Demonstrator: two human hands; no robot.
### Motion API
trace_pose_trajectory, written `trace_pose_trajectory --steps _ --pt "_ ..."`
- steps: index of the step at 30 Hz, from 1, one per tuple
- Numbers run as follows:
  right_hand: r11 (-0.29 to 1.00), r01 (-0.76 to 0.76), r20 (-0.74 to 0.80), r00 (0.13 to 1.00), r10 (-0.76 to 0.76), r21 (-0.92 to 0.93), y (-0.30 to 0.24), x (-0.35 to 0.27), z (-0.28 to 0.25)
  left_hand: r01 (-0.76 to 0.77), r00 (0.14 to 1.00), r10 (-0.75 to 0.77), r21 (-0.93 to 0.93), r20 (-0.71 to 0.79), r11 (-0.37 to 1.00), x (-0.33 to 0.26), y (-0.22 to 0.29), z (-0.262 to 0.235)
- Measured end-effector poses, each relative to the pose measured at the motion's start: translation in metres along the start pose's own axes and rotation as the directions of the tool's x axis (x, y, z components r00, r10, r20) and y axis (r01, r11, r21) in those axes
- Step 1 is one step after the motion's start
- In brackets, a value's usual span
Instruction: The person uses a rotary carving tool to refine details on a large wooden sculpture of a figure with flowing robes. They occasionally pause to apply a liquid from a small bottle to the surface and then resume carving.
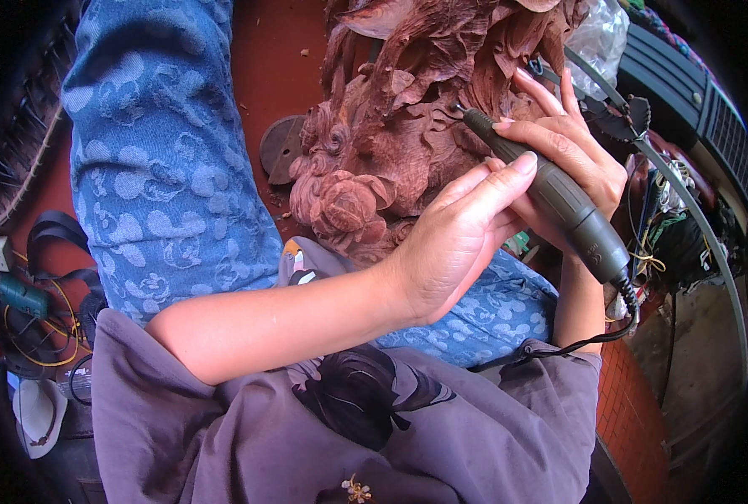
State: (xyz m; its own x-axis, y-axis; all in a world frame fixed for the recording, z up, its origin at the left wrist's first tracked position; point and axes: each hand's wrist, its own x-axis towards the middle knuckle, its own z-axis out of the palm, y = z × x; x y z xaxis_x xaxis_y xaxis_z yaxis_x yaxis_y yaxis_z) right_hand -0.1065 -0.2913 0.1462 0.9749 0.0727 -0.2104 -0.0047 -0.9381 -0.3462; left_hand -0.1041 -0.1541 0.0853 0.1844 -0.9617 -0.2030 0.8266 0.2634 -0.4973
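Carving [416, 155] of reddish wood, with a rose [346, 203] at its lower left, sits at top centre beside blue patterned trousers [164, 151]. A dark rotary tool [574, 204] angles its tip toward it. The right hand [582, 160], partly curled, grips the tool; the left hand [456, 231], half-closed, lays its thumb on it, grip unclear.

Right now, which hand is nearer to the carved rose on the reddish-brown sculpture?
Left. The left hand is just right of the carved rose, its thumb at the rotary tool. The right hand is farther right, beyond the left, holding the tool.
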Motion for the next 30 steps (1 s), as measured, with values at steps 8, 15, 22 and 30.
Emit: trace_pose_trajectory --steps 8,15,22,30 --pt "0.998 -0.016 0.024 1.0 0.014 0.064 0.004 -0.001 -0.006 -0.019 0.999 0.019 0.007 -0.044 1.0 0.004 -0.005 0.008" --pt "1.0 0.014 0.008 1.0 -0.014 0.025 0.007 -0.001 0.001 -0.021 0.997 0.023 0.028 -0.077 0.999 0.002 0.0 0.003" --pt "0.998 -0.02 -0.034 0.999 0.022 0.055 -0.008 -0.018 -0.009 0.035 0.999 -0.037 0.122 0.014 0.992 -0.003 -0.002 0.008" --pt "0.95 -0.274 -0.366 0.878 0.31 0.147 -0.049 -0.047 0.026 0.102 0.991 -0.08 0.228 -0.105 0.968 -0.02 -0.006 0.01"
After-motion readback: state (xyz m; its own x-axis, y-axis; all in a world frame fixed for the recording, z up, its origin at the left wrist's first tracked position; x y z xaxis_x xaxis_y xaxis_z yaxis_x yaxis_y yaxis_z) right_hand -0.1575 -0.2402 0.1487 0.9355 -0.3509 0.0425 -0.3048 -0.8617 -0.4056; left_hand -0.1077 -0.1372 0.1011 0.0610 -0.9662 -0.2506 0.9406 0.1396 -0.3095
